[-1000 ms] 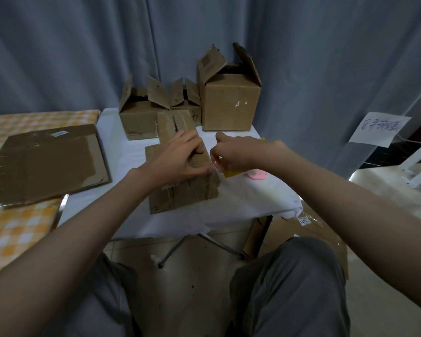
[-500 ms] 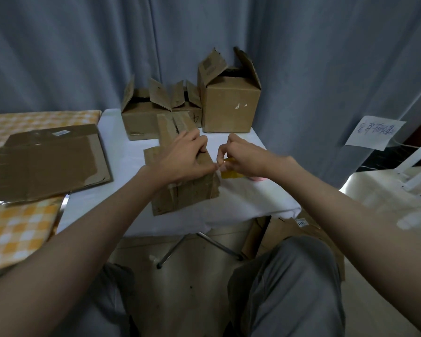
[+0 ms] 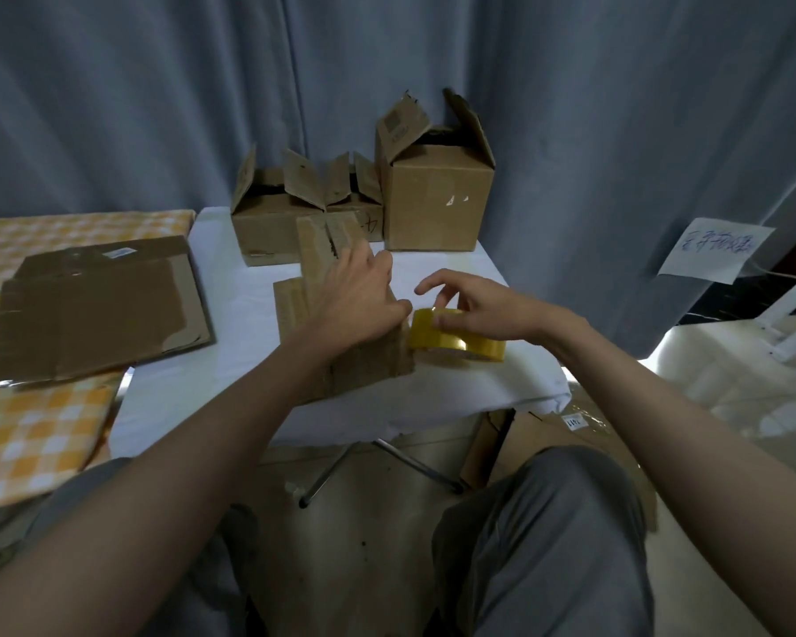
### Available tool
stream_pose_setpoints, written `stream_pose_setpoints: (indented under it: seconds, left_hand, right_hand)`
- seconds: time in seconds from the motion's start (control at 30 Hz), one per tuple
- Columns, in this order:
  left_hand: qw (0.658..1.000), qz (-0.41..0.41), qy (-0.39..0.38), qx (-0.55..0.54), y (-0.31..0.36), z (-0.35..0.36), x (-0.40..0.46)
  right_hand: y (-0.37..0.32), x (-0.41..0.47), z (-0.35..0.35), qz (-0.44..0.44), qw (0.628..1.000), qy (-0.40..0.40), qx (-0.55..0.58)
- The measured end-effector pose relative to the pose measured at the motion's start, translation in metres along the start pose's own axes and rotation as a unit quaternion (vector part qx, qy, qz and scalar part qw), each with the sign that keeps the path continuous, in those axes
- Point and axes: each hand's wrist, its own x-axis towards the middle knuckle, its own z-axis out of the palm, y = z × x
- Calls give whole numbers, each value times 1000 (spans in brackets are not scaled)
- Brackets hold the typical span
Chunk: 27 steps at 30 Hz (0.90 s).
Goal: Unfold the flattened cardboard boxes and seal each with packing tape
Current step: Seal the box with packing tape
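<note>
Now the left hand presses flat on the box at the table's near middle, while the right hand pinches the tape roll beside it; best keep the flaps pinned and pull tape straight along the seam

Dim, bluish, softly lit scene; brightest glare at the right edge, wide-angle bending toward the borders.
</note>
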Motion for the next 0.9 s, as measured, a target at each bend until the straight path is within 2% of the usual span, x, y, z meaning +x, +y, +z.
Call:
stream_pose_setpoints:
  seconds: [0.1,0.2,0.33,0.4,0.5,0.6,0.73,0.83,0.9]
  left_hand:
    - [1000,-4,15,-3,2,2,-3]
    - [999,12,44,18,2,10,-4]
    - [997,-1,34,-64,-3,1,1]
    - [995,1,23,-95,-3,-8,1]
    - [995,45,43,-73,8,-17,-8]
    - [995,79,22,-64,24,-19,-14]
    - [994,97,-1,-54,41,-19,-14]
    - [990,87,30,-106,46,-22,-14]
    - [986,73,24,-151,48,-23,-13]
  right_hand:
    - [7,-20,-3,43,994,22,96]
    - [12,-33,-3,60,985,5,161]
    - [17,-37,-4,70,972,17,222]
    - [19,-38,-2,70,965,43,251]
    - [21,-42,4,62,943,104,309]
    - [20,-47,12,42,916,151,370]
    - [17,-53,18,35,897,198,394]
    - [15,-56,21,28,887,216,406]
    - [14,-57,22,28,888,221,402]
